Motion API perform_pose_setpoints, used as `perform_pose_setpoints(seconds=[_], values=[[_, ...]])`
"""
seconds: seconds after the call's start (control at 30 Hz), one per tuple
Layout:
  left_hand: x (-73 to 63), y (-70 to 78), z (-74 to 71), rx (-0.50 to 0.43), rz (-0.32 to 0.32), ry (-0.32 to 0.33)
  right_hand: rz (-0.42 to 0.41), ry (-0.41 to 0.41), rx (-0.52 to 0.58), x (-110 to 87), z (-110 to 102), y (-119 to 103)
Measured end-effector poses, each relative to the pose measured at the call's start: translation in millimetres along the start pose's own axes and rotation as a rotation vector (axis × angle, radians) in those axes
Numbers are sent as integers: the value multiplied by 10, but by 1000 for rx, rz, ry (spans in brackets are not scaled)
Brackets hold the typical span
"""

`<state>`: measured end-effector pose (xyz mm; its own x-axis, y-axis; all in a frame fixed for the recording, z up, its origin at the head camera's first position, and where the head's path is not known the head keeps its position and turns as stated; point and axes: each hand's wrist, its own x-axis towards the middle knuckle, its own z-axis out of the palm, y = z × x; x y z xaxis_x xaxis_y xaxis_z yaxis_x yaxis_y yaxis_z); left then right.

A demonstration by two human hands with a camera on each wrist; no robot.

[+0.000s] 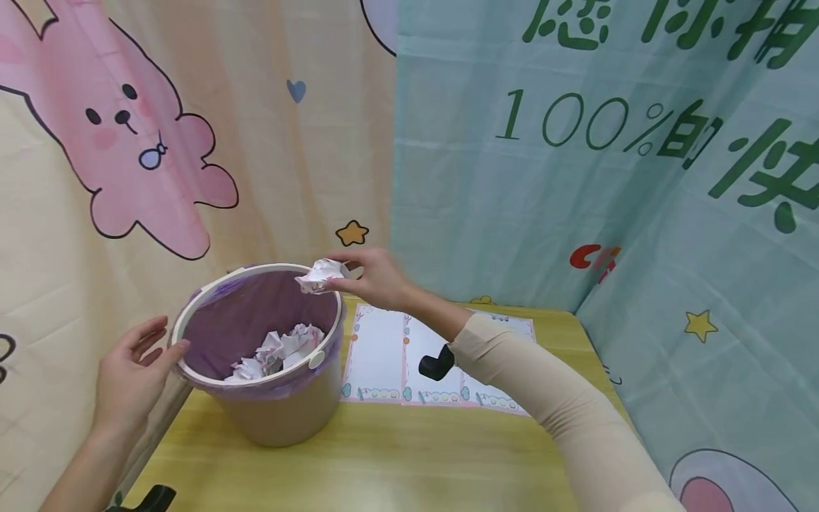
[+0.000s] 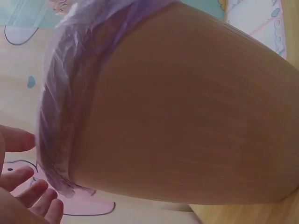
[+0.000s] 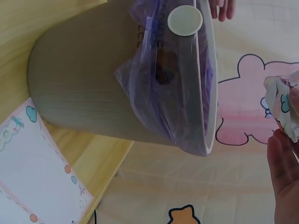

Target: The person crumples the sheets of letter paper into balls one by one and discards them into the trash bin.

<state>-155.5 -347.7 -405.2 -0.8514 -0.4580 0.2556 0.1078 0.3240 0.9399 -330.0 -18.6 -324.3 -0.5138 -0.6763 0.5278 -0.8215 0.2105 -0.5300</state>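
A beige trash bin [image 1: 281,419] with a white rim stands on the table, lined with a purple plastic bag [image 1: 246,316]. Several crumpled paper balls [image 1: 275,352] lie inside it. Over the bin's far right rim, my right hand [image 1: 377,279] pinches another crumpled paper ball [image 1: 316,276] between thumb and fingers; the right wrist view shows this paper [image 3: 279,103] beyond the bin's mouth. My left hand [image 1: 131,370] is at the bin's left side, fingers loosely bent and thumb tip right at the rim. In the left wrist view, those fingers [image 2: 35,193] hold nothing.
Sheets of white paper [image 1: 374,359] with a printed pink border lie side by side right of the bin on the wooden table [image 1: 409,455]. Patterned curtains [image 1: 473,213] hang behind and at both sides. A black object [image 1: 437,363] shows by the right wrist.
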Motion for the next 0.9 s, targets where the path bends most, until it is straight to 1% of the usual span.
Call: perform_pose_setpoints(seconds=[0.03,0.17,0.2,0.3,0.47,0.57,0.63,0.7,0.8,0.9], values=[[10,-45,-9,-13,-21,-16,1,-12,0,40,38,2],[35,-164,-39,-206,-90,-81,32,-73,51,178,203,14],[31,-166,-39,-221,-105,-86,40,-87,62,211,248,14],[25,-149,-46,-235,-106,-82,71,-135,94,318,387,13],[24,-139,-56,-244,-110,-68,60,-173,66,490,583,-66],[23,-142,-64,-252,-106,-59,28,-178,33,583,673,-134],[26,-144,-67,-255,-103,-54,7,-177,-5,637,729,-173],[30,-148,-69,-252,-106,-58,4,-168,-57,684,785,-195],[34,-159,-73,-235,-113,-67,29,-161,-110,753,874,-203],[28,-169,-82,-198,-118,-74,97,-185,-122,808,962,-190]])
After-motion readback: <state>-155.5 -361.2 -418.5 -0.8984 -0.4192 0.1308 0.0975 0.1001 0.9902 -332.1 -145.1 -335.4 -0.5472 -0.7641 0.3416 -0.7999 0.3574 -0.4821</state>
